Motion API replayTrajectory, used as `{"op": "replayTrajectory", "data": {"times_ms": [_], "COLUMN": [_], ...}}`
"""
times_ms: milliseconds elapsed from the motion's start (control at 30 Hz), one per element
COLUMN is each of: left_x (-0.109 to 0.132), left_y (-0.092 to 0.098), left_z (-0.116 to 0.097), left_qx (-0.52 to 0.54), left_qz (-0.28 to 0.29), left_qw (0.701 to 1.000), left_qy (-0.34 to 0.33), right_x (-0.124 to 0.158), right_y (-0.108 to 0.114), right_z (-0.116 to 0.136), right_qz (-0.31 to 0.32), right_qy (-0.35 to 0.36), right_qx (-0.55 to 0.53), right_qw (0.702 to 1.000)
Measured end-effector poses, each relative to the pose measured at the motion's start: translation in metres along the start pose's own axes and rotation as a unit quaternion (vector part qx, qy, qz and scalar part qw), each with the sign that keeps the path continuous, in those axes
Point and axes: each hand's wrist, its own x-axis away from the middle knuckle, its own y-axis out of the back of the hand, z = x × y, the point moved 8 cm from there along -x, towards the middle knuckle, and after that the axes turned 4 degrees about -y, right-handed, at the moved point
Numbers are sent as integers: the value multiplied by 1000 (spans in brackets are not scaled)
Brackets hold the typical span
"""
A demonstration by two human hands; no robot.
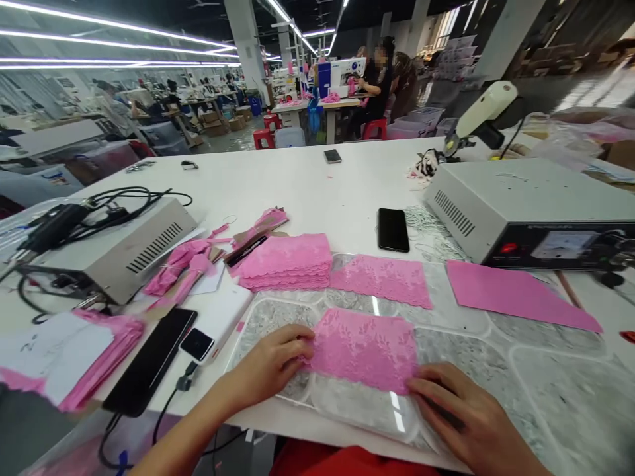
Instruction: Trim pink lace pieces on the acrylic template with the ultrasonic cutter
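A cut piece of pink lace (364, 347) lies almost flat over a clear-topped, marble-patterned mat (367, 403) near the table's front edge. My left hand (278, 360) pinches its left edge between thumb and fingers. At the lower right corner, my right hand (451, 403) grips the same lace with its fingertips. Just beyond lies another pink lace piece (384, 277), its left end against a thick stack of pink lace (285, 261). A flat pink sheet (516, 294) rests to the right.
Grey control boxes stand right (526, 192) and left (124, 244). A black phone (393, 230) lies beyond the lace, near tangled thread (429, 225). At left are a power bank (223, 320), a long black phone (151, 360) and bundled pink fabric (106, 350). A co-worker (380, 86) sits far back.
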Motion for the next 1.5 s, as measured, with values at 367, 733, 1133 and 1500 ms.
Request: {"op": "replayTrajectory", "data": {"times_ms": [367,733,1133,1500], "left_x": [18,-77,-40,-83], "left_y": [3,105,175,48], "left_z": [2,23,106,36], "left_qx": [-111,-122,-251,-301], "left_qz": [16,-69,-138,20], "left_qw": [994,990,957,948], "left_qy": [-10,4,47,-105], "right_x": [-1,-135,-262,-128], "right_y": [-1,25,-54,-17], "right_z": [-1,-51,-30,-92], "right_qz": [-23,97,53,89], "right_qy": [54,-122,5,-119], "right_qx": [13,-45,-46,-5], "right_qw": [998,987,998,989]}}
